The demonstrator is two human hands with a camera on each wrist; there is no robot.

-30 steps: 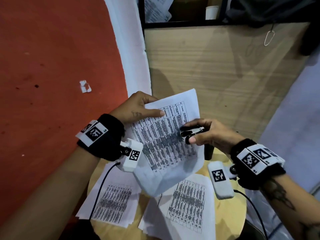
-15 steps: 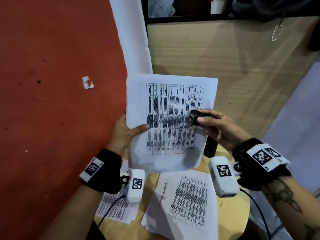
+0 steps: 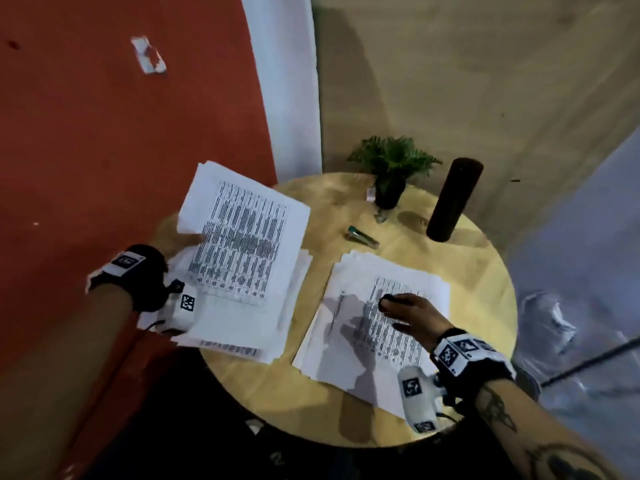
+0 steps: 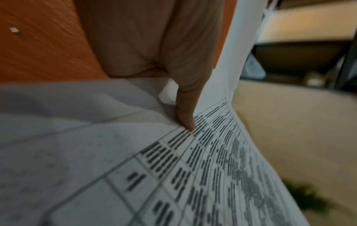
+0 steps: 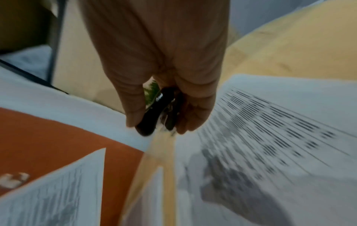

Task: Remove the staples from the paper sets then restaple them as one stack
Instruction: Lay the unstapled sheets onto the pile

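My left hand holds a set of printed sheets by its left edge, the thumb lying flat on top at the margin of the printed table and the fingers hidden underneath, so the paper is pinched between them. This set hangs tilted over the left side of the round wooden table, and its far corner reaches out over the red floor. Under it lies another pile of sheets, flat on the table with its near edge past the rim. My right hand hovers over a third set of paper on the right half of the table and casts a shadow on it; whether it touches the paper I cannot tell. Its thumb and fingers are closed around a small black staple remover, the black body showing between thumb and fingers in the wrist view. Beyond the papers, near the middle of the table, lies a small stapler on its side, apart from both sets. Further back a little potted plant stands at the far edge, and a dark cylinder stands upright to its right. A scrap of torn paper lies on the red floor, well away from the table.
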